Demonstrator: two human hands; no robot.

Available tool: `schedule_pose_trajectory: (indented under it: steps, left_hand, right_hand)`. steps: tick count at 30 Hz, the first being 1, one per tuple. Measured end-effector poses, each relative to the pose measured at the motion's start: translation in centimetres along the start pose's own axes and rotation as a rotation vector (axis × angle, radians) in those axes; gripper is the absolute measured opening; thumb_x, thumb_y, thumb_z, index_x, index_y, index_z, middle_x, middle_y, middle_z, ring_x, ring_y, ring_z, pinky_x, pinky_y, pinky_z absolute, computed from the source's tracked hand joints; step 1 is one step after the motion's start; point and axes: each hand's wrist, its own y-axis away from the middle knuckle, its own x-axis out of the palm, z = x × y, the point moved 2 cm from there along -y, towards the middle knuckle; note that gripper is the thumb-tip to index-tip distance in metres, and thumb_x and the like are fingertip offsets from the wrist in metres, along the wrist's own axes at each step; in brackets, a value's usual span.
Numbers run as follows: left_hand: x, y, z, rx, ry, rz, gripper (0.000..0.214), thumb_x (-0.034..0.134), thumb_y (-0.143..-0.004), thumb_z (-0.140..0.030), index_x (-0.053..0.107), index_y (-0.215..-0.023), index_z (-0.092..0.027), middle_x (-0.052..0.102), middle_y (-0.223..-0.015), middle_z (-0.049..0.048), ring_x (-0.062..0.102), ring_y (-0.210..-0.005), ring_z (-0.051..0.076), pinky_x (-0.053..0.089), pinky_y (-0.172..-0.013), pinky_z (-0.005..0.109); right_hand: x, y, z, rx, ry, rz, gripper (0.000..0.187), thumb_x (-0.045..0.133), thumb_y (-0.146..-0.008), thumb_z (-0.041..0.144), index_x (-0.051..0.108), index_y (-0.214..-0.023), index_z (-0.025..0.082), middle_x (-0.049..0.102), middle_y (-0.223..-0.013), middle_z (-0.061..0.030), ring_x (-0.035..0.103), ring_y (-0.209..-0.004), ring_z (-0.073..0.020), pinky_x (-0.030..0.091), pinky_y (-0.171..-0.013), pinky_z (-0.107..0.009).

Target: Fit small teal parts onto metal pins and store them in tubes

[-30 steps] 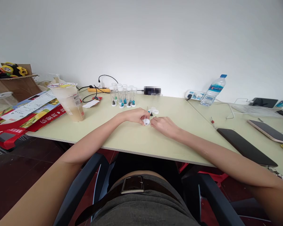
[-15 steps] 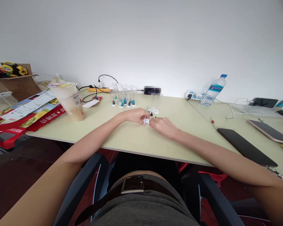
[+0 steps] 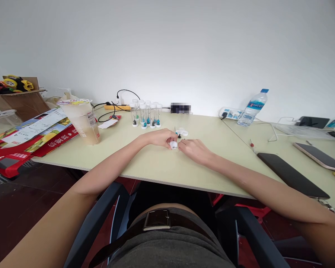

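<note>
My left hand [image 3: 162, 137] is closed around a small white round cap [image 3: 173, 144], its open or flat face turned toward me. Close on the right, my right hand [image 3: 193, 149] is closed in a pinch at the cap's edge. A thin piece seems to show between its fingertips and the cap, too small to name. Just beyond my fingers lie more white caps [image 3: 183, 132] and a small black part [image 3: 179, 136]. Several clear tubes [image 3: 146, 114] with white ends and blue, green or black pieces inside stand upright farther back.
A sealed drink cup [image 3: 85, 124] and red printed bags [image 3: 56, 136] occupy the left. Black cables and a yellow power strip [image 3: 117, 107] lie behind. Toward the right are a leaning water bottle [image 3: 252, 108], a white power strip [image 3: 230, 112] and a dark phone [image 3: 292, 175].
The cap has tilted a little, showing more of its white face. My right hand has shifted slightly right and down. My left hand keeps its hold.
</note>
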Motion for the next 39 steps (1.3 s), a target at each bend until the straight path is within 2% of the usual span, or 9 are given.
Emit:
schedule_pose_trajectory:
  steps: [11, 17, 22, 27, 31, 39]
  left_hand:
    - [0.0, 0.0, 0.4, -0.061, 0.008, -0.003, 0.019, 0.064, -0.067, -0.030, 0.059, -0.079, -0.016, 0.059, -0.071, 0.0013, 0.055, -0.067, 0.013, 0.034, -0.058, 0.022]
    - [0.2, 0.1, 1.0, -0.129, 0.002, 0.019, 0.027, 0.065, -0.066, -0.037, 0.060, -0.080, -0.015, 0.061, -0.071, 0.0014, 0.054, -0.065, 0.013, 0.034, -0.056, 0.021]
    - [0.3, 0.1, 1.3, -0.141, 0.019, 0.077, 0.030, 0.065, -0.064, -0.041, 0.061, -0.078, -0.015, 0.060, -0.070, 0.0009, 0.053, -0.063, 0.012, 0.034, -0.056, 0.021]
    - [0.4, 0.0, 1.5, -0.134, 0.044, 0.111, 0.033, 0.066, -0.062, -0.043, 0.060, -0.078, -0.015, 0.059, -0.069, 0.0008, 0.053, -0.063, 0.012, 0.035, -0.056, 0.021]
    - [0.3, 0.1, 1.4, -0.129, 0.050, 0.091, 0.031, 0.066, -0.062, -0.041, 0.060, -0.079, -0.015, 0.060, -0.071, 0.0014, 0.054, -0.064, 0.012, 0.036, -0.057, 0.021]
    - [0.1, 0.3, 1.0, -0.107, 0.050, 0.035, 0.022, 0.062, -0.064, -0.026, 0.058, -0.083, -0.015, 0.059, -0.076, 0.0013, 0.054, -0.067, 0.012, 0.036, -0.058, 0.021]
  right_hand:
    - [0.2, -0.1, 0.3, 0.051, -0.073, -0.006, 0.021, 0.033, -0.092, 0.017, 0.054, -0.089, 0.013, 0.060, -0.082, -0.0085, 0.052, -0.061, -0.0143, 0.023, -0.050, -0.025]
    - [0.0, -0.1, 0.0, 0.149, -0.304, -0.053, 0.022, 0.034, -0.092, 0.025, 0.053, -0.085, 0.016, 0.062, -0.078, -0.0053, 0.053, -0.061, -0.0137, 0.027, -0.054, -0.024]
    - [0.6, -0.1, -0.5, 0.256, -0.518, -0.098, 0.017, 0.039, -0.090, 0.028, 0.053, -0.086, 0.019, 0.061, -0.072, -0.0011, 0.052, -0.060, -0.0128, 0.029, -0.055, -0.022]
    - [1.5, -0.2, -0.8, 0.274, -0.686, -0.120, 0.016, 0.040, -0.088, 0.028, 0.053, -0.085, 0.018, 0.059, -0.067, 0.0005, 0.050, -0.059, -0.0122, 0.032, -0.056, -0.022]
    - [1.4, -0.2, -1.0, 0.263, -0.668, -0.146, 0.015, 0.042, -0.087, 0.026, 0.055, -0.084, 0.018, 0.061, -0.070, -0.0002, 0.051, -0.061, -0.0122, 0.032, -0.058, -0.022]
    - [0.8, 0.0, -1.0, 0.218, -0.433, -0.181, 0.021, 0.039, -0.091, 0.028, 0.057, -0.085, 0.019, 0.065, -0.080, -0.0026, 0.055, -0.065, -0.0136, 0.032, -0.058, -0.024]
